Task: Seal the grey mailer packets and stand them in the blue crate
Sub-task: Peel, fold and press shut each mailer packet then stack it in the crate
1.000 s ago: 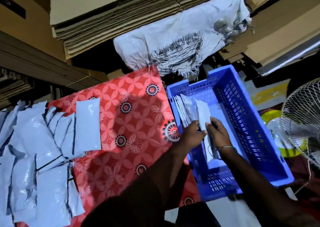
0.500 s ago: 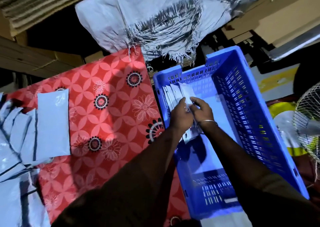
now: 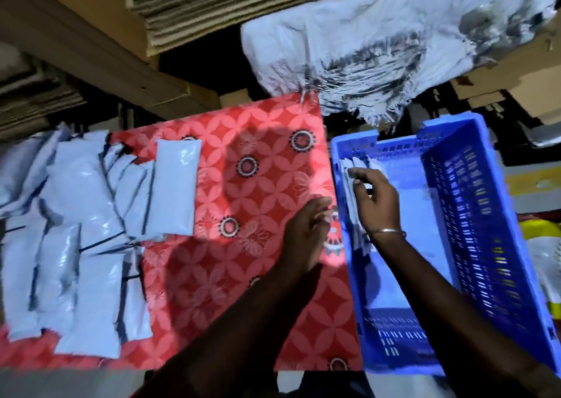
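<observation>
Right hand (image 3: 375, 203) at 3 o'clock presses its fingers on standing packets (image 3: 355, 215) against blue crate (image 3: 498, 246) wall, probably so they stay upright; left hand (image 3: 305, 236), fingers relaxed, holds nothing; unsealed packets (image 3: 82, 230) lie at 9 o'clock

The scene is dim overall, with a pool of light on the middle of the red patterned cloth (image 3: 249, 185) and on the far part of the blue crate (image 3: 473, 215). A large soft shadow lies across the cloth's centre and near side. Pale packets (image 3: 91, 215) at left show glossy glare. Both forearms are nearly black. The whole picture is soft with motion blur, worst at the left hand (image 3: 303, 233) and left edge. Straight lines bow at the edges.
</observation>
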